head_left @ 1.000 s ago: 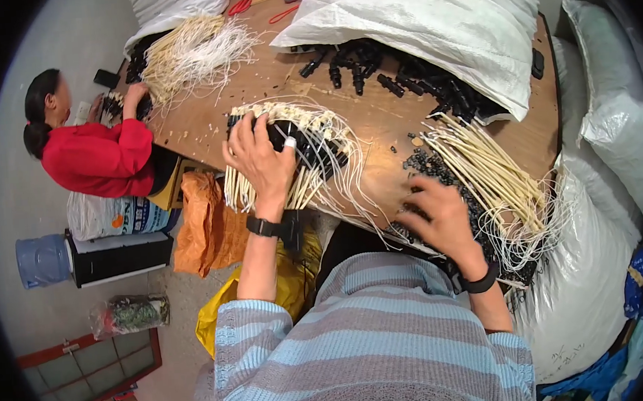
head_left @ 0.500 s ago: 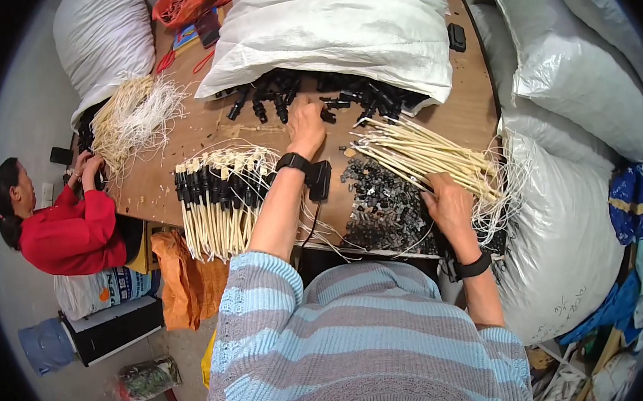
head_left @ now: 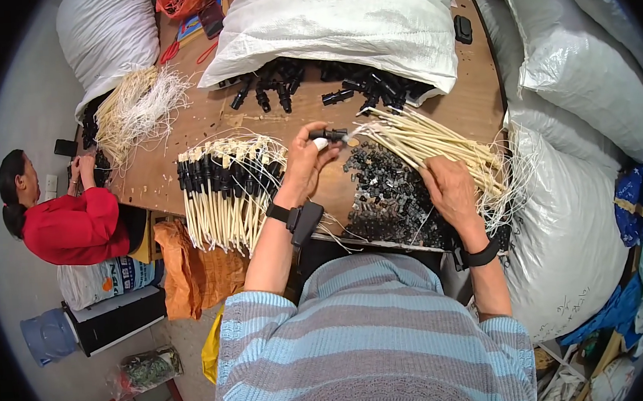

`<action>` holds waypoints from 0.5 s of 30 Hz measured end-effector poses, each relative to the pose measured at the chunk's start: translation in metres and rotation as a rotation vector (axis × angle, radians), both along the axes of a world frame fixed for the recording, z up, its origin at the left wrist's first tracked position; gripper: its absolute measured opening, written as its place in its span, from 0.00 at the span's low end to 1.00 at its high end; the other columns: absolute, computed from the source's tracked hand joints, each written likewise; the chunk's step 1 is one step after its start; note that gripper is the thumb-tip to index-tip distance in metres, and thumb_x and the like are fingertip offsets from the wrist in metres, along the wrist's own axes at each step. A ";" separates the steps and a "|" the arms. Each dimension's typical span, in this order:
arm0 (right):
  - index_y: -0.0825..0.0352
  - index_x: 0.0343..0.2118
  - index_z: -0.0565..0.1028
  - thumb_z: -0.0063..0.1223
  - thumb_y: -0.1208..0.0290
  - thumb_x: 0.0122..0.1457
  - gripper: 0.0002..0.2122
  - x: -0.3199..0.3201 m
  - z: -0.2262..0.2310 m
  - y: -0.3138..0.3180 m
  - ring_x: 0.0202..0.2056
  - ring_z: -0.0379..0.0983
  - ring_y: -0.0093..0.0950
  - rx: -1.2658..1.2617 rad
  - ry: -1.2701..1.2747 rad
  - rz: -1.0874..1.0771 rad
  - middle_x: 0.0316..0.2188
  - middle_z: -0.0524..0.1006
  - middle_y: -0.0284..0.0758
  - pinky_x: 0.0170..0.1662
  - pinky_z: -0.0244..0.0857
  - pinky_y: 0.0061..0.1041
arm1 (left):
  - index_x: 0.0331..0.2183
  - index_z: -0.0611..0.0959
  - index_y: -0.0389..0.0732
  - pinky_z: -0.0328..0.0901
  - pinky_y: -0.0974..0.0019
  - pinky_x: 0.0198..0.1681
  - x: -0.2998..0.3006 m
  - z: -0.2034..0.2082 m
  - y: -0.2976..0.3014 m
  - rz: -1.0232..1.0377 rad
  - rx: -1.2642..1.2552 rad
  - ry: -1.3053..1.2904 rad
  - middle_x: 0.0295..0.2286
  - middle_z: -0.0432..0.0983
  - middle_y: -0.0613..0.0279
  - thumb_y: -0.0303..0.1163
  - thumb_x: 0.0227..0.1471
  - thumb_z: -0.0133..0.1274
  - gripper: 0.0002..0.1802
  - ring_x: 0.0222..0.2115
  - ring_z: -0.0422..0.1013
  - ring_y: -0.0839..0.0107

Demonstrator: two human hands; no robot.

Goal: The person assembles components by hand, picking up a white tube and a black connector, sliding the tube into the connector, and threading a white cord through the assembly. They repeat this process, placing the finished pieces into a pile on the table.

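My left hand is closed around a black plastic fitting, held above the table. One finger has a white covering. The fingers of my right hand curl at the lower edge of a bundle of cream-coloured rods with thin white wires at one end. Which rods they grip is partly hidden. Small dark and clear plastic pieces lie heaped between my hands. Left of my left forearm is a row of rods with black fittings on their upper ends.
A big white sack at the back spills black fittings onto the brown table. More full white sacks stand along the right. At the left, a co-worker in red works beside another sack and a wire bundle.
My left hand has come back from the loose fittings by the sack toward me, with a black fitting in it. My right hand stays by the rod bundle.
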State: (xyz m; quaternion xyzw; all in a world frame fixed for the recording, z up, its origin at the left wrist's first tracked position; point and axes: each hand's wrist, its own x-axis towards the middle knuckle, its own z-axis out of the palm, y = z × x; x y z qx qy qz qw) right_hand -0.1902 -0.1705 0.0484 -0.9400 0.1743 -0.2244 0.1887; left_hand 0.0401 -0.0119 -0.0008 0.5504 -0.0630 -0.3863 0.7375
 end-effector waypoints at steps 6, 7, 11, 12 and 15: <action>0.66 0.36 0.78 0.55 0.70 0.57 0.08 0.003 0.003 0.016 0.24 0.73 0.42 0.113 -0.026 0.044 0.24 0.76 0.41 0.27 0.66 0.35 | 0.42 0.74 0.34 0.76 0.74 0.36 -0.019 -0.011 0.010 0.055 -0.025 -0.020 0.38 0.76 0.53 0.13 0.53 0.45 0.13 0.35 0.78 0.66; 0.66 0.36 0.78 0.55 0.70 0.57 0.08 0.002 0.001 0.016 0.24 0.73 0.42 0.112 -0.024 0.044 0.24 0.76 0.41 0.27 0.66 0.35 | 0.42 0.74 0.34 0.76 0.74 0.36 -0.020 -0.011 0.010 0.055 -0.025 -0.019 0.38 0.76 0.53 0.13 0.53 0.45 0.13 0.35 0.78 0.66; 0.64 0.37 0.79 0.56 0.69 0.56 0.08 -0.002 0.000 0.016 0.23 0.72 0.40 0.136 0.126 0.174 0.22 0.76 0.40 0.25 0.64 0.34 | 0.47 0.75 0.30 0.74 0.75 0.38 -0.024 -0.005 0.013 -0.007 -0.019 0.055 0.41 0.76 0.51 0.14 0.53 0.46 0.18 0.35 0.77 0.68; 0.63 0.36 0.79 0.57 0.69 0.56 0.07 -0.004 0.000 0.016 0.22 0.72 0.39 0.124 0.094 0.166 0.21 0.75 0.39 0.24 0.63 0.34 | 0.49 0.75 0.28 0.74 0.76 0.38 -0.024 -0.002 0.014 -0.005 -0.029 0.104 0.42 0.76 0.51 0.14 0.53 0.46 0.19 0.34 0.77 0.69; 0.62 0.35 0.79 0.58 0.69 0.55 0.07 -0.008 0.005 0.015 0.20 0.72 0.37 0.041 0.085 0.182 0.19 0.74 0.37 0.23 0.62 0.33 | 0.47 0.78 0.33 0.72 0.72 0.40 -0.028 0.004 0.012 -0.112 0.067 -0.053 0.41 0.77 0.55 0.12 0.50 0.45 0.21 0.36 0.75 0.69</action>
